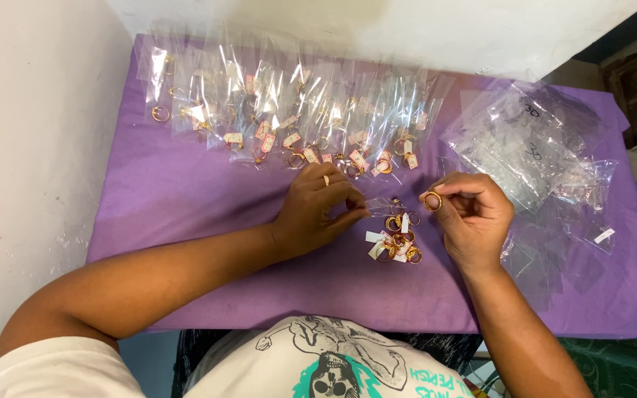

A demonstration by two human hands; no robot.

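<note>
My right hand (473, 214) pinches a gold ring (433, 200) between thumb and forefinger, held just above the purple cloth (186, 199). My left hand (318, 210), with a ring on one finger, grips a small clear plastic bag (379, 205) by its edge. Between the two hands lies a small pile of gold rings with white and pink tags (396, 239). A tagged ring hangs close to the clear bag's far end; whether it is inside I cannot tell.
A row of several clear bags holding tagged gold rings (289, 118) lies along the far side of the cloth. A heap of empty clear bags (532, 147) sits at the right. A white wall borders the left and far edges.
</note>
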